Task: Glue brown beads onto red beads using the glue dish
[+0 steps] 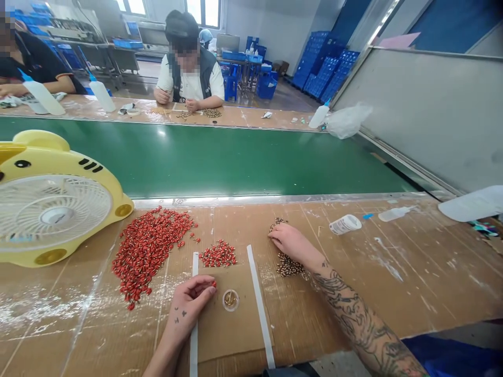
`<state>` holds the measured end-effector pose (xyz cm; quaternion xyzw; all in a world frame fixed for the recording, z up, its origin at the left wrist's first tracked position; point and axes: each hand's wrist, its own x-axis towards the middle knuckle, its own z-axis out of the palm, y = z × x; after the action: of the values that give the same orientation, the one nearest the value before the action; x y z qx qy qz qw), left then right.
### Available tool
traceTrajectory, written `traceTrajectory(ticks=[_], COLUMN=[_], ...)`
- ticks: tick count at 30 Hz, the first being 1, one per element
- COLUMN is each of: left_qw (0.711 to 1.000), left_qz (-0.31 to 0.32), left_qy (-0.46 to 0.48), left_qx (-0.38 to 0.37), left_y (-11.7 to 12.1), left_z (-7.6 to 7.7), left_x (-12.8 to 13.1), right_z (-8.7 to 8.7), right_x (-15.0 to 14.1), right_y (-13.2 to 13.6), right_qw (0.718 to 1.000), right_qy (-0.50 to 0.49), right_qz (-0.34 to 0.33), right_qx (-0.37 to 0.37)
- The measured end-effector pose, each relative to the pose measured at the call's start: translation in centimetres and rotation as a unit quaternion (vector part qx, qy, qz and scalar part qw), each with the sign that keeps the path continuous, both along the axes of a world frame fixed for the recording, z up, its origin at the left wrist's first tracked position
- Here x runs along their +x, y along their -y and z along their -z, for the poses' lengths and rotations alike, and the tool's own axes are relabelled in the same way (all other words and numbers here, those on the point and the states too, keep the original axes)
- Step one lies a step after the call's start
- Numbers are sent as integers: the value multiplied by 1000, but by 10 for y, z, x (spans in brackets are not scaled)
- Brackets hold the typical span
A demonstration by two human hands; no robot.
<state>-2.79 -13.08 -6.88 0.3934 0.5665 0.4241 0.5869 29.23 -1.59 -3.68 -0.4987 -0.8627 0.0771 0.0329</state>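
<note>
Fingers (204,283) of my left hand (186,309) are pinching a small red piece (213,284), while my right hand (290,246) is lying flat, its fingers pressed loosely together, just beside two heaps of gold pieces (288,266). I'm seeing two red heaps (151,251) near that hand, and one small round clear cup (230,300) holding gold pieces on a cardboard sheet (236,335) between two white strips (259,306). A yellow fan (51,201) is standing left of the heaps, and a green conveyor belt (204,157) is stretching between me and a co-worker (188,68).
</note>
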Motion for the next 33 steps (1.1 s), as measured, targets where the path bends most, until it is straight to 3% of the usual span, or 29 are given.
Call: traceTrajectory(ticks=[6,10,13,16,19,21,27,33], left_qw=[1000,999,998,994,989,988,975,959], left_qz=[-2,-7,-34,-74,-102,-99,-83,-82], left_qy=[5,31,28,40,39,23,-49,-90], left_qx=[13,17,36,66,96,117,200,254], left_y=[1,1,3,7,14,18,26,30], left_z=[3,5,4,-3,-15,-23,-37,-40], left_x=[0,2,4,8,13,16,22,22], right_z=[-1,-4,-4,-3,-6,-10,-23,-20], right_x=[-6,-20,-46,-79,-108,-123,-140,-144], right_y=[2,22,44,66,85,94,102,106], right_qw=[999,980,936,872,807,779,766,757], right_qy=[-28,-181,-330,-458,-544,-576,-609,-616], right_qz=[19,77,90,90,110,119,73,71], right_qx=[8,-24,-84,-149,-201,-218,-194,-203])
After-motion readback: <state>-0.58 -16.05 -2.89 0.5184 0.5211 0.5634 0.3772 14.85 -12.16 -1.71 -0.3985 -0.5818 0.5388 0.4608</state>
